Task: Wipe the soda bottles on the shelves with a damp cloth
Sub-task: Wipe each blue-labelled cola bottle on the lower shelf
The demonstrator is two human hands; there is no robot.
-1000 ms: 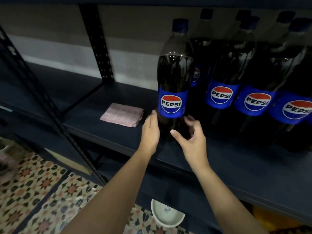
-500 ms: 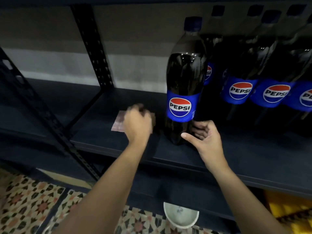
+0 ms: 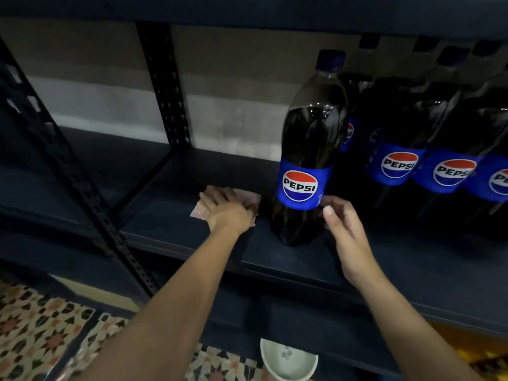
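Observation:
A tall Pepsi bottle (image 3: 308, 149) with a blue cap stands upright near the front of the dark shelf (image 3: 302, 262). A folded pink cloth (image 3: 252, 198) lies on the shelf just left of it. My left hand (image 3: 225, 210) covers the cloth, and its fingers curl into the fabric, which bunches at the right edge. My right hand (image 3: 346, 232) is at the bottle's lower right. Its fingertips touch the bottle beside the label and the thumb stands free. More Pepsi bottles (image 3: 398, 166) stand in a row to the right.
A perforated black upright (image 3: 165, 86) rises behind the cloth and a second one (image 3: 82, 188) slants across the left front. A white bowl (image 3: 288, 358) sits on the patterned tile floor (image 3: 35, 334) below the shelf. Another shelf board runs overhead.
My left hand has left the bottle's base, moved left and come down on the cloth. My right hand stays at the bottle's lower right. The view has shifted left.

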